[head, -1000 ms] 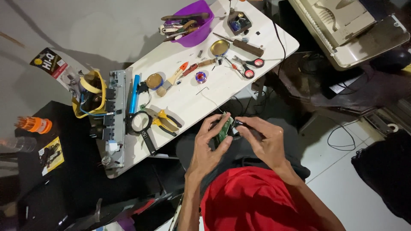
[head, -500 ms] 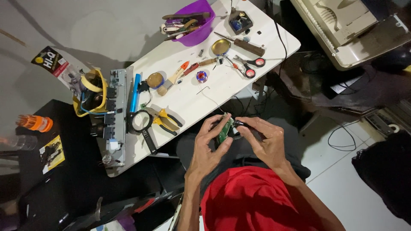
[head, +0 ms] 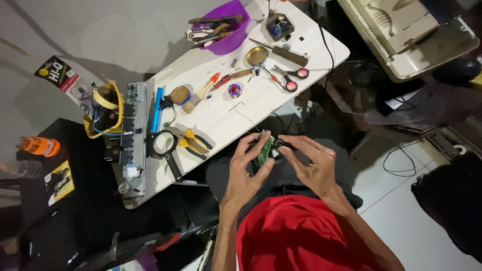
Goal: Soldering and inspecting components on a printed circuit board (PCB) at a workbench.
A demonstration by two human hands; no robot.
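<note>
Both hands meet at the centre of the frame, just below the edge of the white table (head: 221,125). Left hand (head: 246,168) has its fingers curled around a small green circuit board (head: 264,149), gripping it from the left side. Right hand (head: 312,163) pinches the same board from the right, fingers bent and closed on its edge; what the fingertips touch there is too small to tell. The board stands tilted between the two hands, above the person's lap and red shirt (head: 296,236).

On the table, yellow pliers (head: 190,140) and a magnifier (head: 161,145) lie left of the hands. Higher up are a brush (head: 201,93), a solder spool (head: 235,91), a round tin (head: 257,55), red scissors (head: 290,78) and, at the top, a purple bowl (head: 232,30) filled with tools.
</note>
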